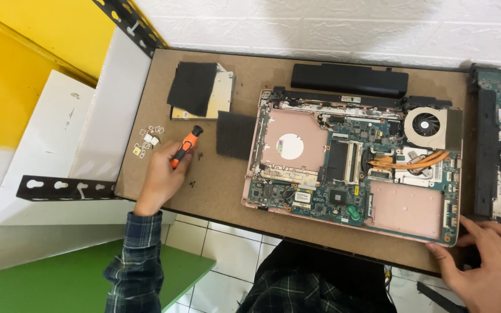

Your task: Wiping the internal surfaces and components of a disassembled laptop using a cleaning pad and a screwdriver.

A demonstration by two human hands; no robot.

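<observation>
Head view, looking down on a brown board table (227,185). Left hand (160,177) sits at the near-left part of the board, fingers curled shut around an orange-and-black screwdriver (185,146). Its long axis runs diagonally, black cap pointing far-right, the lower end hidden in the fist; tip not visible. Just far-left of that hand lies a small cluster of pale metal bits (148,139), near but not touching it. A few tiny dark screws (192,184) lie just right of the hand. The opened pink laptop base (349,168) with bare circuit board and fan (425,124) lies to the right of the left hand, well apart, long axis left-right across the board. Right hand (491,264) is at the near-right corner of the laptop base, fingers spread flat and loosely open, touching the corner edge, holding nothing. So the right hand is nearer the laptop, and the left has the tool. Far side: black battery bar (349,79) above the laptop, optical drive (218,95) with a black foam pad (191,87) on it, another black pad (236,135) beside the laptop's left edge. A second dismantled board (497,145) is at the right edge.
</observation>
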